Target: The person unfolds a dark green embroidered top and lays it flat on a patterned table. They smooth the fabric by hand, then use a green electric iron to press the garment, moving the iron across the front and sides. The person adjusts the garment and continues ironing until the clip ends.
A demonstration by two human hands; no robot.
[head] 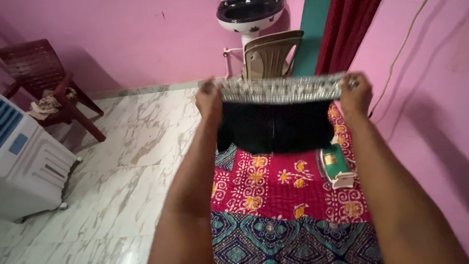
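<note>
I hold a black garment point(273, 127) with a silver embroidered border point(281, 89) stretched out in the air in front of me. My left hand point(209, 98) grips the border's left end and my right hand point(355, 93) grips its right end. The dark cloth hangs down folded below the border. Beneath it lies a red patterned cloth point(278, 188) with yellow and white motifs, spread over a blue and green patterned sheet point(293, 242). A green and white clothes iron point(336, 167) rests on the red cloth, under my right forearm.
A beige plastic chair point(268, 56) stands behind the garment under a dark wash basin point(249, 14). A maroon chair point(46, 80) and a white air cooler point(27, 161) stand on the marble floor point(127, 161) at left. A red curtain point(347, 34) and a pink wall point(425, 98) are at right.
</note>
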